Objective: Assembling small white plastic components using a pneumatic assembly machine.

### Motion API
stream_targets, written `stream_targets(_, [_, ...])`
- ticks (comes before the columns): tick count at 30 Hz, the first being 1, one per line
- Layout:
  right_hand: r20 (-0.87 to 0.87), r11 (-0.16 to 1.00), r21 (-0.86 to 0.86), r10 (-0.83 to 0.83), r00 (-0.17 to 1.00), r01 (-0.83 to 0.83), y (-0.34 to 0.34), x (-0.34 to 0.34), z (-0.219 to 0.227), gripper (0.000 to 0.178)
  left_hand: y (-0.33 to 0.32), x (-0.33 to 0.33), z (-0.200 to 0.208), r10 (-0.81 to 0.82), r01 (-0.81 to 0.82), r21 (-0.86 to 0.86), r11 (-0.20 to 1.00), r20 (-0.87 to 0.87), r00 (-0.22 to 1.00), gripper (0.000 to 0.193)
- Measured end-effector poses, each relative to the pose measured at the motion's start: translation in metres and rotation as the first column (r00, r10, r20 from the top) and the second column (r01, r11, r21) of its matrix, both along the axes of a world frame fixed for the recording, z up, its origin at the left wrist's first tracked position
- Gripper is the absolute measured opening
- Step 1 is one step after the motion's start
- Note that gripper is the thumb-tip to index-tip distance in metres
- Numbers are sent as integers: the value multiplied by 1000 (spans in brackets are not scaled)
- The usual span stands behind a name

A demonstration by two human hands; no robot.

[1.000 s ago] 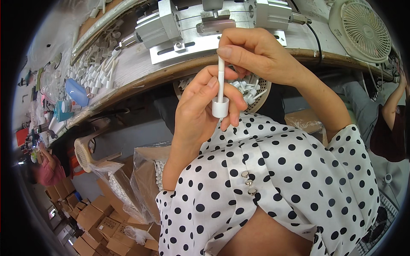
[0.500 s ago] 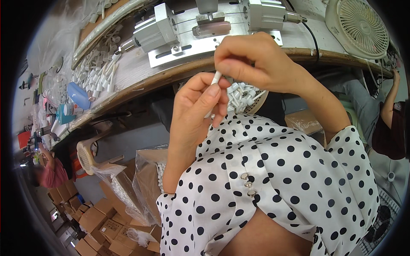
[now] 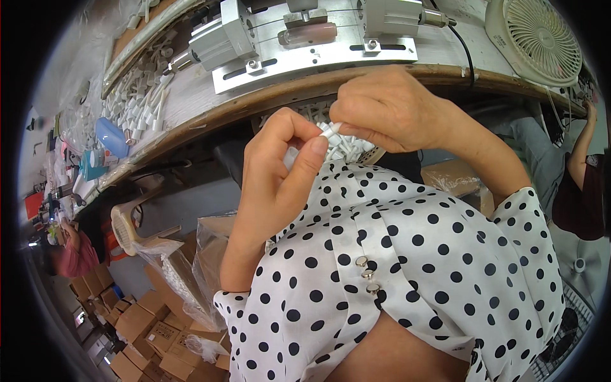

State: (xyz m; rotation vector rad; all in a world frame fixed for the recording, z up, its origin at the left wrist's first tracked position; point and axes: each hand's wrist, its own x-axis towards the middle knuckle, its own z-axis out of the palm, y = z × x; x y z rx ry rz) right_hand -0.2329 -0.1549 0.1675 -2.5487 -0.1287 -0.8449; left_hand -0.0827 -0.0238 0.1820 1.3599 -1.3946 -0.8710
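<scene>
Brown cardboard boxes stacked lower left — clear plastic bags beside them.

white tube now nearly hidden, pinched between both hands' fingertips

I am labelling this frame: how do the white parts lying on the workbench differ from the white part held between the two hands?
The white parts on the workbench lie loose in a heap, untouched; the small white part is pinched between left hand and right hand. The heap rests on the bench, the held part below its edge. Both are white and slender.
</scene>
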Motion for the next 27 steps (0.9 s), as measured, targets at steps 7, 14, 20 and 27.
stream_targets(7, [53,980,196,12,999,-22,14,-10,2,15,-5,-11,10,17,47,-246,968,251,968,9])
stream_targets(14, [6,953,301,11,1000,-12,18,-15,0,16,-7,-15,2,56,133,-409,903,418,907,15])
stream_targets(20, [-102,914,406,38,994,6,6,-11,-4,20,-16,-6,-16,53,65,-375,925,295,954,11])
stream_targets(27, [-259,717,669,-23,966,196,7,-17,-11,23,-6,-13,-25,110,-78,126,989,-278,954,18])
